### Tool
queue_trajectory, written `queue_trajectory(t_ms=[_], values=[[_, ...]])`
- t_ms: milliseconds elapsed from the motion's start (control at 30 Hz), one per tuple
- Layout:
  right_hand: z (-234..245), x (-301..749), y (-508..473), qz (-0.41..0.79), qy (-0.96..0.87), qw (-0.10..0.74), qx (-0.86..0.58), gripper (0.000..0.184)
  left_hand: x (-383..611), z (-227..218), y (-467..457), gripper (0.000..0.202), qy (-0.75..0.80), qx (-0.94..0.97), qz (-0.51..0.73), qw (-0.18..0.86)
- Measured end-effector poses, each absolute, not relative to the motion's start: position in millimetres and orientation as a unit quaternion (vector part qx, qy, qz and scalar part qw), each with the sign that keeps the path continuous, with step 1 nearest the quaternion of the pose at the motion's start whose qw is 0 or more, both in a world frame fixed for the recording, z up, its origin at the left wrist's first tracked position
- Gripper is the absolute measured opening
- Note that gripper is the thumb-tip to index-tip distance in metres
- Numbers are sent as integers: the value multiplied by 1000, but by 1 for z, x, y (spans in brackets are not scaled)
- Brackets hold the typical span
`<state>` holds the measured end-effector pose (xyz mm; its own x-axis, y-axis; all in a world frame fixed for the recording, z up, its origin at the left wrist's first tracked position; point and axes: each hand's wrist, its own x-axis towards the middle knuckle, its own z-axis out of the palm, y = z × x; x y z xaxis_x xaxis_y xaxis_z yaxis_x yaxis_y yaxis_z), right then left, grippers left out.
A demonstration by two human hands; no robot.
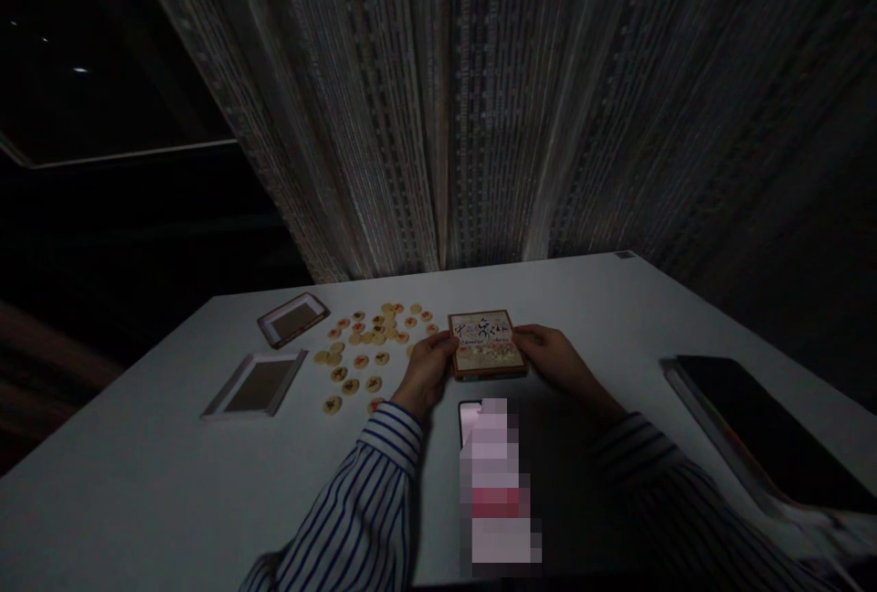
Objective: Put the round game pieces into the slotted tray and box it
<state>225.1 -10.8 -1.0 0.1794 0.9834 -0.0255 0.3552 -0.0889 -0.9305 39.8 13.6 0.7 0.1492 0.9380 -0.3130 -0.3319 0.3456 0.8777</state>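
Observation:
A square Chinese chess box (485, 343) with a brown edge and a printed top is held between both my hands. My left hand (430, 364) grips its left side, thumb at the edge. On the right side my right hand (556, 359) has its fingers closed against the box's edge. Round Chinese chess pieces (361, 361), several of them, lie scattered just left of my left hand, some with red and some with dark characters. Whether the box is raised or rests on the table cannot be told.
Below the box lies a lit phone (470, 423), mostly pixelated. Further left are an open brown-rimmed tray (260, 329) and a white box part (283, 391). A large dark tablet-like object (774, 428) lies at right on the white table (171, 473). Striped curtains (472, 117) hang behind.

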Motion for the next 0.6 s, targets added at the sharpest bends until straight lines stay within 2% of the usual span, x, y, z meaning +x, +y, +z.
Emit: queue_trajectory(t_ms=[233,600], values=[[20,225,-10,412,-458,461,-639,22,43,13,14,17,442,311,467,700],[51,250,-13,446,-403,474,-644,10,67,34,16,13,431,326,450,711]])
